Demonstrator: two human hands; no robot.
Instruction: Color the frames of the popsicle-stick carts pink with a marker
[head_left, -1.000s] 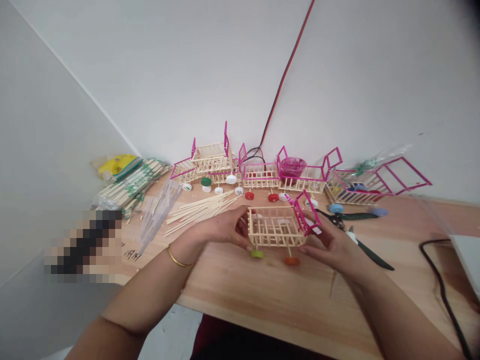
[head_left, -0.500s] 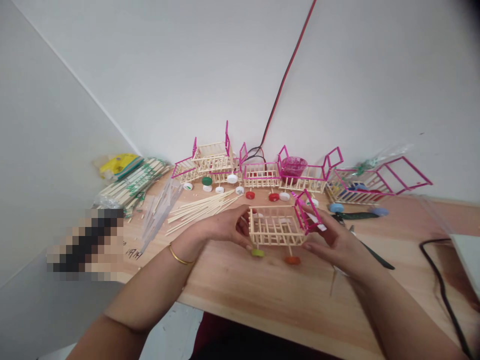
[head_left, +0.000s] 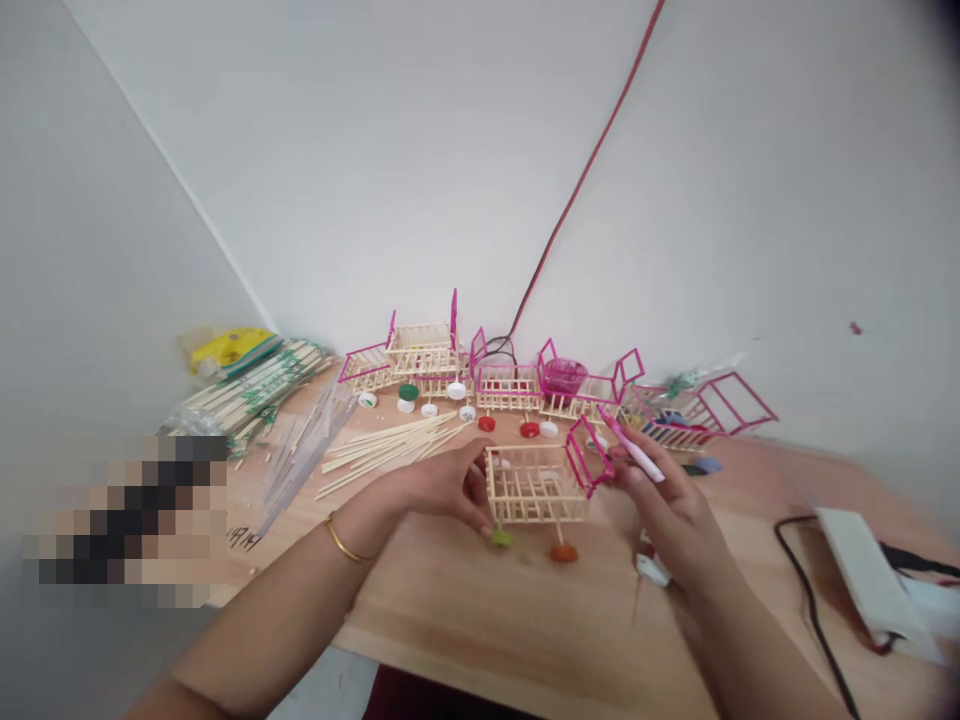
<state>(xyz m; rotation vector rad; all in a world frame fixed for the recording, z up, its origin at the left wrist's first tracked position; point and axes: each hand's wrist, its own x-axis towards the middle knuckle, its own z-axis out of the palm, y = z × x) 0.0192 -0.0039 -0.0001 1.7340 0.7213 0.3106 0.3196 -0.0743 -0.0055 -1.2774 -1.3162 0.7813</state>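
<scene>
A small cart of thin wooden sticks (head_left: 536,488) has a pink handle frame at its right end, with a green cap and an orange cap (head_left: 564,553) as wheels below. My left hand (head_left: 446,490) grips its left end, fingers closed round the corner. Just right of the cart, my right hand (head_left: 671,500) pinches a white brush or pen (head_left: 637,455) with a pink tip, which points up and left beside the pink handle. Whether this hand also touches the handle I cannot tell.
Several similar carts (head_left: 510,388) line the wall, with a pink-stained cup (head_left: 564,376) among them. Loose sticks (head_left: 390,450) and packaged sticks (head_left: 262,385) lie left. A glue gun (head_left: 652,570) is partly behind my right hand. A white power strip (head_left: 862,575) lies at right.
My right hand has moved off the cart's right end and now holds the brush or pen out with its pink tip raised. The camera view has shifted; my left hand keeps its hold.
</scene>
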